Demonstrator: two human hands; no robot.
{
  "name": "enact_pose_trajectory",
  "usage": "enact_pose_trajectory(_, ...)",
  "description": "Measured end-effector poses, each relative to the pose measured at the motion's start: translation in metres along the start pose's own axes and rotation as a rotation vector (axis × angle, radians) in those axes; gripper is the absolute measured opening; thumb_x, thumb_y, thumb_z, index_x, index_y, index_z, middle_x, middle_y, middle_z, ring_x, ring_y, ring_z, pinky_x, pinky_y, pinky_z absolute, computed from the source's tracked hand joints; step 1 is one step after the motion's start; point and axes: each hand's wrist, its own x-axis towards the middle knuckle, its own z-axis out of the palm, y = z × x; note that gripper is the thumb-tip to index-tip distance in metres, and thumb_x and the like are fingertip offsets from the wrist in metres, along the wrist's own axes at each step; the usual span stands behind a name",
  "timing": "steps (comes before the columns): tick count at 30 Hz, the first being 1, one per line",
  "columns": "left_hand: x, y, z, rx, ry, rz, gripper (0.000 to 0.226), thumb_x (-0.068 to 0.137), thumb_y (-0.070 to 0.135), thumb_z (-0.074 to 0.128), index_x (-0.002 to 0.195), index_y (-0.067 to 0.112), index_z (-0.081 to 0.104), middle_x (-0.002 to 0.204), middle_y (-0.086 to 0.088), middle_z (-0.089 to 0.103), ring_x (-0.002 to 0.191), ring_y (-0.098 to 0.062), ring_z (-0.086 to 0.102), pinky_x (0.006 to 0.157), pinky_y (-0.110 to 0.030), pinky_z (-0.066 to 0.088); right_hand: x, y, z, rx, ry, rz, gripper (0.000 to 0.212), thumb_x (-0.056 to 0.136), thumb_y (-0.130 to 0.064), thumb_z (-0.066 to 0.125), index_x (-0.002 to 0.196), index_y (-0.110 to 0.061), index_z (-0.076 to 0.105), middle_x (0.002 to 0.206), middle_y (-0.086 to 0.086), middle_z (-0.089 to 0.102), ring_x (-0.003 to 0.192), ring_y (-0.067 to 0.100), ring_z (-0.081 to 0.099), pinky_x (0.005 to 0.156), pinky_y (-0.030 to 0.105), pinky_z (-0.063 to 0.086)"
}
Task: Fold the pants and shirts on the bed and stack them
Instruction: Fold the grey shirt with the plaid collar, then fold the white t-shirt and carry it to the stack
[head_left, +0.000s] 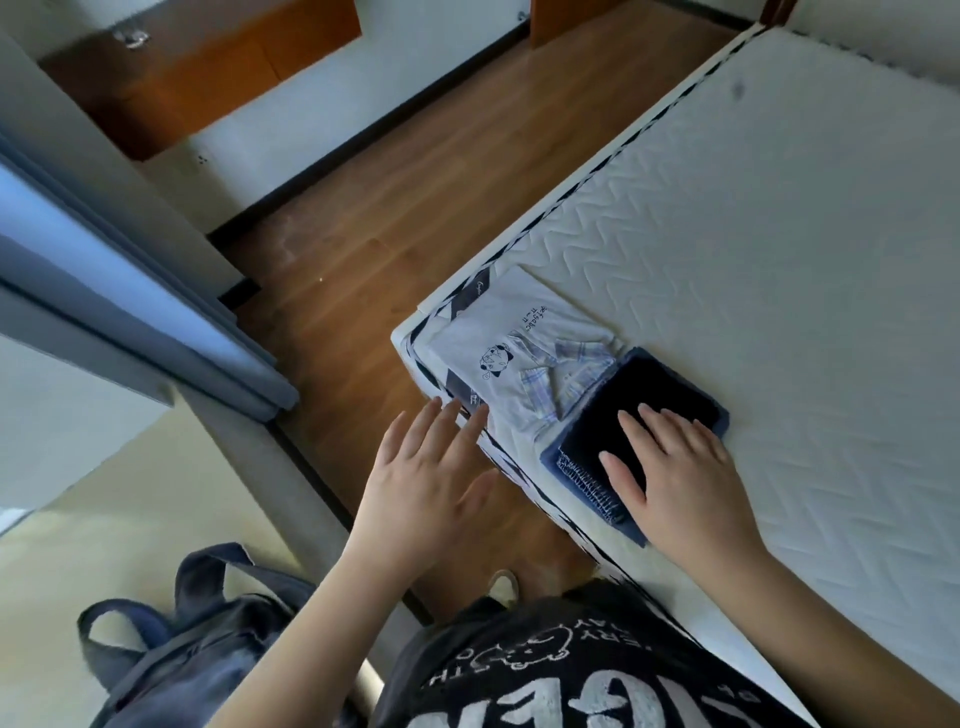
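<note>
White bed (753, 218) quilted in zigzags; dark navy folded pants (654, 402) over blue denim; pale plaid shirt (563, 371); white shirt (498, 332) with cartoon print; brown wood floor (415, 171)

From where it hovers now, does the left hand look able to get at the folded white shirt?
Probably yes. The left hand is open, its fingertips already at the near edge of the white shirt, with nothing between them. The right hand lies flat on the dark folded pants beside it, clear of that path.

**Bedroom corner in daylight**

A brown wood-plank floor (395, 208) meets white walls (291, 104) with a dark baseboard (374, 130). Orange-brown wooden cabinets (208, 67) hang above. Blue-grey curtains (104, 270) hang left; a white quilted mattress (753, 249) fills the right.
</note>
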Motion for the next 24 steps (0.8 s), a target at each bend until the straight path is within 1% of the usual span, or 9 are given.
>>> enact_pose_trajectory(3,-0.006,-0.017,-0.008,0.019,-0.031,0.073,0.063,0.097,0.060,0.025,0.150,0.028,0.035,0.150,-0.001,0.045,0.143,-0.026,0.035,0.115,-0.054,0.029,-0.012,-0.014,-0.005,-0.041,-0.012,0.011,0.065,0.094,-0.055,0.033,0.134,-0.009,0.058,0.136,0.015,0.057,0.124,0.034,0.055,0.104,0.052,0.043)
enact_pose_trajectory(5,-0.005,-0.024,-0.007,0.037,-0.059,0.131,0.062,0.096,0.060,0.027,0.147,0.027,0.042,0.148,-0.001,0.047,0.141,-0.027,0.037,0.114,-0.055,0.030,-0.022,-0.019,-0.008,-0.045,-0.034,0.049,0.065,0.095,-0.055,0.032,0.137,-0.011,0.055,0.138,0.014,0.056,0.125,0.034,0.054,0.105,0.051,0.042)
enact_pose_trajectory(8,0.009,-0.024,-0.008,0.035,-0.064,0.212,0.061,0.095,0.060,0.030,0.140,0.025,0.051,0.144,-0.002,0.051,0.138,-0.028,0.042,0.111,-0.055,0.032,-0.038,-0.015,-0.012,-0.057,-0.044,0.135,0.064,0.096,-0.053,0.030,0.140,-0.012,0.053,0.140,0.013,0.055,0.126,0.032,0.053,0.106,0.049,0.042)
enact_pose_trajectory(11,0.031,-0.010,-0.010,0.034,-0.066,0.308,0.061,0.096,0.060,0.028,0.140,0.026,0.051,0.145,-0.002,0.051,0.139,-0.027,0.041,0.111,-0.055,0.033,-0.057,-0.005,-0.017,-0.063,-0.050,0.249,0.066,0.097,-0.053,0.025,0.140,-0.012,0.051,0.140,0.013,0.054,0.126,0.032,0.053,0.107,0.048,0.041)
enact_pose_trajectory(15,0.056,0.027,-0.015,0.041,-0.064,0.443,0.063,0.094,0.062,0.028,0.143,0.028,0.048,0.148,-0.002,0.048,0.141,-0.026,0.038,0.113,-0.057,0.030,-0.082,0.006,-0.024,-0.064,-0.024,0.401,0.066,0.096,-0.050,0.022,0.135,-0.011,0.057,0.137,0.013,0.058,0.125,0.033,0.055,0.107,0.049,0.041)
enact_pose_trajectory(17,0.066,0.052,-0.018,0.048,-0.050,0.529,0.063,0.092,0.063,0.031,0.141,0.028,0.051,0.146,-0.003,0.050,0.139,-0.027,0.041,0.112,-0.057,0.031,-0.096,0.014,-0.028,-0.056,0.002,0.473,0.065,0.095,-0.050,0.024,0.133,-0.010,0.059,0.135,0.014,0.059,0.123,0.034,0.056,0.105,0.049,0.041)
enact_pose_trajectory(20,0.073,0.096,-0.024,0.043,-0.031,0.656,0.063,0.092,0.061,0.034,0.139,0.025,0.055,0.144,-0.006,0.052,0.137,-0.028,0.045,0.110,-0.057,0.034,-0.124,0.029,-0.032,-0.061,0.015,0.575,0.065,0.095,-0.053,0.026,0.138,-0.013,0.055,0.140,0.014,0.055,0.128,0.034,0.052,0.108,0.050,0.039)
enact_pose_trajectory(24,0.073,0.163,-0.027,0.033,-0.043,0.821,0.063,0.091,0.060,0.035,0.138,0.023,0.056,0.143,-0.006,0.053,0.137,-0.028,0.044,0.112,-0.055,0.033,-0.170,0.051,-0.033,-0.061,0.032,0.732,0.067,0.095,-0.055,0.027,0.141,-0.013,0.052,0.141,0.016,0.053,0.130,0.035,0.050,0.110,0.052,0.037)
